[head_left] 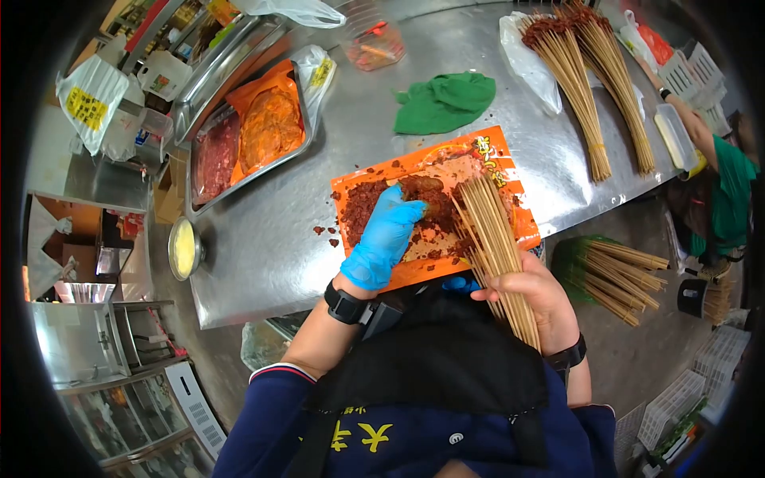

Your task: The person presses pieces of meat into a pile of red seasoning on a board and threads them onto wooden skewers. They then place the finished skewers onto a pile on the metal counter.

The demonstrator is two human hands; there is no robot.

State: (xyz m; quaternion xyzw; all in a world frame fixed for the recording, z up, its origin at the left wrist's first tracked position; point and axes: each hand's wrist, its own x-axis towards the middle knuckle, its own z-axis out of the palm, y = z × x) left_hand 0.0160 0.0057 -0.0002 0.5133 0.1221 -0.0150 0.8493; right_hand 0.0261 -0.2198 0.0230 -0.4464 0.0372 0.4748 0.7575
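Right of the frame's centre, the fingers of my right hand (542, 296) clamp the stick bundle (498, 239) low down, the best hold: likely light, stiff. My gloved left hand (382, 237) touches dark-red mixture (362, 210); whether its fingers close, I can't tell.

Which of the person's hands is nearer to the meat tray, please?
Left. The left hand is over the orange bag, right of the meat tray; the right hand, holding sticks, is farther right, by the bag's near corner.
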